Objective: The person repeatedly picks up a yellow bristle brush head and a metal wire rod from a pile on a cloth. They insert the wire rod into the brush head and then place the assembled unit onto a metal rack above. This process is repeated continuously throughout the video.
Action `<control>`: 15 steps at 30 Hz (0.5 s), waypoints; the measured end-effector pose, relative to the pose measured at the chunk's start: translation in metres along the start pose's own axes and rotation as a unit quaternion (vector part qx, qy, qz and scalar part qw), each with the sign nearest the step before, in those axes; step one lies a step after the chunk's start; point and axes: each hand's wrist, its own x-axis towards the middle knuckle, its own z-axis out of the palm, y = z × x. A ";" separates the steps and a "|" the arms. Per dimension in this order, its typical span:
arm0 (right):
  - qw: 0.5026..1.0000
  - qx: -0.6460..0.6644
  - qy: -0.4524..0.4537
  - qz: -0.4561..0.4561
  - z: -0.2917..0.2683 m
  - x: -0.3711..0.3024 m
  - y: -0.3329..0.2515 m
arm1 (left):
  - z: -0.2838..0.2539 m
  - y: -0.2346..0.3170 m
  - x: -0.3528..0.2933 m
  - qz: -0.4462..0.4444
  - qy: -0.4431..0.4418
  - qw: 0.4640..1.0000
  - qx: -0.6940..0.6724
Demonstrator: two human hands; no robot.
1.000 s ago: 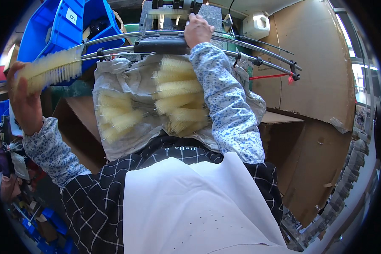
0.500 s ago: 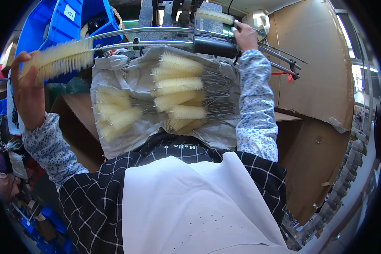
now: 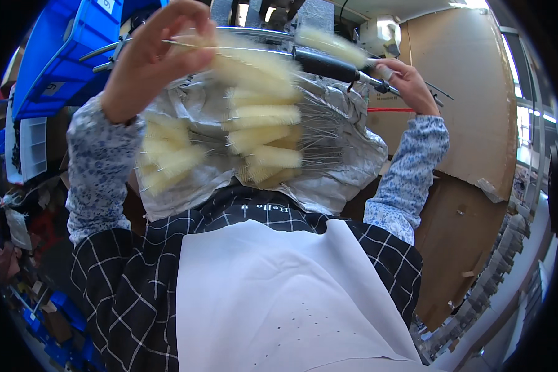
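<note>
My left hand (image 3: pixel 161 59) is raised at the upper left, its thumb and fingers pinched on the tip of a pale-yellow bristle brush (image 3: pixel 254 71). That brush is smeared by motion and slants down over the pile of brushes. On the right, my right hand (image 3: pixel 409 84) is closed at the end of a second bristle brush (image 3: pixel 332 46), which is blurred too and lies above a black cylinder (image 3: pixel 325 65) on metal rods. Its fingers partly hide the stem. Below, several brushes with wire stems (image 3: pixel 263 118) lie stacked on a grey cloth (image 3: pixel 211 167).
Another cluster of brushes (image 3: pixel 167 155) rests on the cloth's left part. Blue bins (image 3: pixel 68 62) stand at the upper left, with a clear plastic tray (image 3: pixel 34 149) below. A large cardboard sheet (image 3: pixel 459 105) rises at the right. Metal rods (image 3: pixel 248 53) cross ahead of me.
My left hand has swung from the far left toward the middle, bringing its brush off the rods' left end. My right hand has moved right and slightly down, and the second brush has shifted rightward.
</note>
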 end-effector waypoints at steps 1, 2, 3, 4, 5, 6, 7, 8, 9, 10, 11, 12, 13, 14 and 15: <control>0.998 0.031 -0.028 -0.045 0.009 -0.006 -0.019 | 0.013 -0.010 0.008 0.068 0.005 0.997 0.026; 0.993 0.061 -0.054 -0.087 0.018 -0.009 -0.039 | 0.028 -0.012 0.016 0.065 0.000 0.998 0.003; 0.988 0.076 -0.089 -0.105 0.032 -0.002 -0.051 | 0.042 -0.014 0.019 0.057 0.005 0.998 -0.007; 0.984 0.086 -0.086 -0.129 0.049 -0.001 -0.079 | 0.051 -0.022 0.020 0.043 0.006 0.999 0.031; 0.979 0.128 -0.082 -0.135 0.071 -0.001 -0.092 | 0.058 -0.030 0.023 0.032 0.004 0.997 0.067; 0.984 0.114 -0.080 -0.110 0.086 -0.002 -0.113 | 0.065 -0.028 0.024 0.058 -0.007 0.993 0.108; 0.967 0.191 -0.089 -0.143 0.107 0.003 -0.106 | 0.065 -0.026 0.022 0.067 0.005 0.994 0.086; 0.960 0.219 -0.066 -0.160 0.121 0.009 -0.106 | 0.061 -0.027 0.017 0.071 0.021 0.995 0.070; 0.951 0.247 -0.043 -0.178 0.128 0.013 -0.106 | 0.055 -0.026 0.010 0.076 0.036 0.995 0.054; 0.977 0.149 0.036 -0.150 0.123 0.019 -0.101 | 0.042 -0.025 -0.001 0.048 0.055 0.994 0.080; 0.985 0.053 0.115 -0.121 0.114 0.029 -0.090 | 0.023 -0.025 -0.019 -0.010 0.050 0.978 0.202; 0.953 -0.075 0.252 -0.152 0.109 0.045 -0.066 | 0.005 -0.029 -0.033 -0.064 0.015 0.964 0.258; 0.884 -0.314 0.325 -0.124 0.099 0.061 -0.044 | -0.011 -0.037 -0.050 -0.124 -0.038 0.945 0.300; 0.889 -0.319 0.326 -0.041 0.093 0.072 -0.019 | -0.024 -0.051 -0.069 -0.179 -0.088 0.920 0.337; 0.890 -0.331 0.312 -0.017 0.093 0.082 -0.014 | -0.034 -0.062 -0.089 -0.225 -0.171 0.853 0.440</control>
